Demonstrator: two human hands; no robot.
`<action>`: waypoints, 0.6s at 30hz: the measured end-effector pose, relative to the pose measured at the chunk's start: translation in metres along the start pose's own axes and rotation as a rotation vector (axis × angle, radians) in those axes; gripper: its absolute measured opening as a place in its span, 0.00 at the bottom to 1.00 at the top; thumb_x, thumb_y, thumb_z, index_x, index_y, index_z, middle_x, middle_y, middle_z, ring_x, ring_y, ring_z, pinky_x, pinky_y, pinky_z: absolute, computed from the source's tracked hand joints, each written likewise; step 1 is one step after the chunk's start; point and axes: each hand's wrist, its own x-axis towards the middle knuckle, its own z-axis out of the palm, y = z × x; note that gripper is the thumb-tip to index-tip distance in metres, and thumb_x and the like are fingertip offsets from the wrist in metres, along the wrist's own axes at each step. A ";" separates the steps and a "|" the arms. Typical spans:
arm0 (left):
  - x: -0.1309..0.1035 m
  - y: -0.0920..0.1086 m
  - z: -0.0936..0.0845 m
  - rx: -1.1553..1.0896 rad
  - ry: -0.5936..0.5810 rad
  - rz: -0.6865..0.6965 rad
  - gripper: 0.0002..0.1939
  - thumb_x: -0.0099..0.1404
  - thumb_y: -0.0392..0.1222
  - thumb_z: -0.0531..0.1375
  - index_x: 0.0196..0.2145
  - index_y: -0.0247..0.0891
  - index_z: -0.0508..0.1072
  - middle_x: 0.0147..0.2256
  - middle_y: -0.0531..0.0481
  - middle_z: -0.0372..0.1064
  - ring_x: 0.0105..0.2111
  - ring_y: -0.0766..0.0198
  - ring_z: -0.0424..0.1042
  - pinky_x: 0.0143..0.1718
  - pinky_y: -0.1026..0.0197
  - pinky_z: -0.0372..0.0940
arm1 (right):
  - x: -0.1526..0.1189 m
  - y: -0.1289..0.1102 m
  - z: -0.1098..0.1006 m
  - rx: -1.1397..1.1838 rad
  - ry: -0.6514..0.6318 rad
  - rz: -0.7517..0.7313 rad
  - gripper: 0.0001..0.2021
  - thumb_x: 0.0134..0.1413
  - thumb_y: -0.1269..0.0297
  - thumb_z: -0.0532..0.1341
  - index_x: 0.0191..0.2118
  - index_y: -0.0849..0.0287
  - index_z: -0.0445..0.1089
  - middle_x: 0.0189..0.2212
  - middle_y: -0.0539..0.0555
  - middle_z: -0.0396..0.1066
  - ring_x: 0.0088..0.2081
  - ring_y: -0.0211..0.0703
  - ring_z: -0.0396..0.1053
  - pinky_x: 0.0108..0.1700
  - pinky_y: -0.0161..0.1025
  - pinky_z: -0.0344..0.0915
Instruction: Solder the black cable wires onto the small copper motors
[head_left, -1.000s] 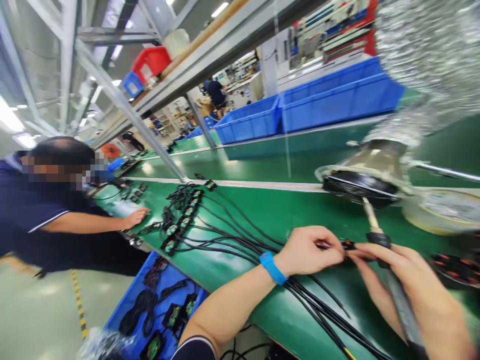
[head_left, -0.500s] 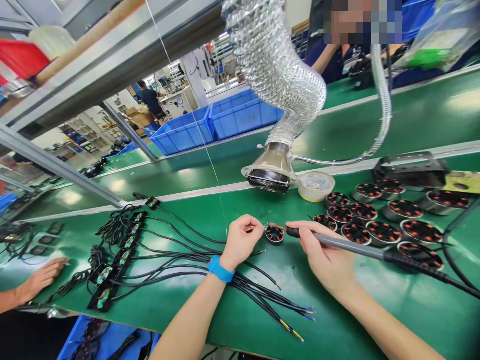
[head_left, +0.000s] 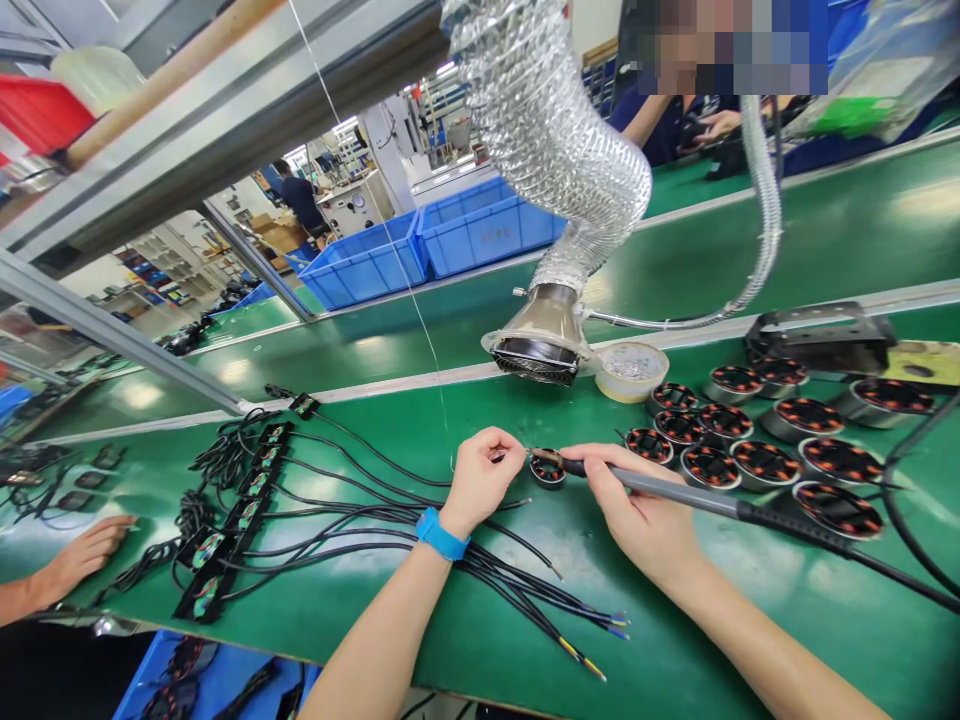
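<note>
My left hand (head_left: 484, 475), with a blue band at the wrist, pinches thin solder wire (head_left: 418, 310) that hangs down from overhead; its end at the fingertips is too small to make out. In my right hand (head_left: 637, 505) is a grey soldering iron (head_left: 679, 490), held like a pen. Its tip points left, over a small round black part with a metal rim (head_left: 547, 468) that lies on the green bench between my hands. Black cables (head_left: 375, 510) with stripped, coloured ends run beneath my left wrist from a row of small circuit boards (head_left: 251, 510).
Several round metal-rimmed parts (head_left: 761, 463) stand at the right. Above the work hangs a fume hood (head_left: 544, 335) on a foil duct (head_left: 555, 130), beside a round tub (head_left: 632, 372). A co-worker's hand (head_left: 86, 555) rests at the left. Blue bins (head_left: 487, 235) stand behind.
My right hand has moved slightly left, bringing the soldering iron's tip over the small round part and close to my left fingertips. My left hand has barely moved.
</note>
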 end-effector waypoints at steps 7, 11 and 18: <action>0.000 -0.001 0.000 -0.034 -0.007 0.001 0.06 0.60 0.38 0.61 0.27 0.33 0.72 0.27 0.51 0.68 0.28 0.68 0.66 0.33 0.65 0.59 | 0.000 -0.002 -0.002 0.058 0.046 0.119 0.12 0.66 0.60 0.56 0.40 0.56 0.76 0.36 0.51 0.77 0.38 0.43 0.76 0.43 0.38 0.71; 0.000 -0.001 0.000 -0.040 -0.008 0.002 0.06 0.60 0.38 0.61 0.27 0.33 0.72 0.27 0.51 0.68 0.28 0.68 0.66 0.33 0.65 0.59 | 0.000 -0.002 -0.002 0.059 0.053 0.126 0.12 0.66 0.60 0.56 0.40 0.56 0.77 0.35 0.52 0.77 0.39 0.44 0.76 0.43 0.39 0.71; -0.001 0.001 0.000 -0.045 -0.009 -0.006 0.06 0.60 0.38 0.61 0.27 0.33 0.72 0.26 0.52 0.68 0.28 0.68 0.65 0.32 0.65 0.60 | -0.001 -0.003 -0.001 0.031 0.056 0.114 0.12 0.66 0.61 0.56 0.39 0.56 0.77 0.33 0.51 0.76 0.37 0.42 0.75 0.42 0.38 0.71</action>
